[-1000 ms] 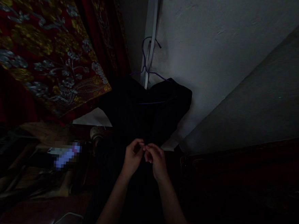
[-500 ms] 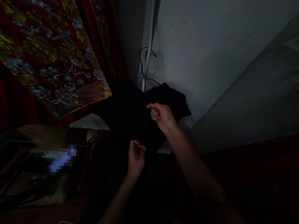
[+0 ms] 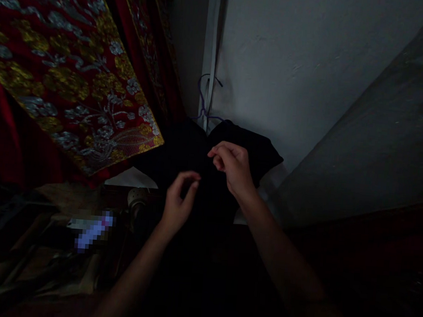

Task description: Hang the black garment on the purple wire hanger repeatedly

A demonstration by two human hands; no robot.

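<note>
A black short-sleeved garment point(image 3: 186, 152) hangs in front of me on a thin purple hanger point(image 3: 203, 102). My right hand point(image 3: 234, 165) is at its upper front, just below the neckline, thumb and forefinger pinched together on the dark cloth and the other fingers curled in. Lower and to the left is my left hand point(image 3: 180, 197), its fingers bent over and the thumb a little apart from them, close to the front of the garment. Nothing shows between the left fingertips. Details of the black cloth are lost in the dark.
Red cloth with gold and silver embroidery point(image 3: 93, 87) hangs at the left, overlapping the garment's side. A white strip point(image 3: 214, 43) runs down the pale wall point(image 3: 294, 63) behind the hanger. At lower left stands a wooden frame point(image 3: 89, 273), with a blurred bluish item point(image 3: 94, 232) near it.
My left hand has moved up and left, nearer the right hand, and its thumb and fingers have loosened. My right hand stays near the neckline. The view has shifted slightly.
</note>
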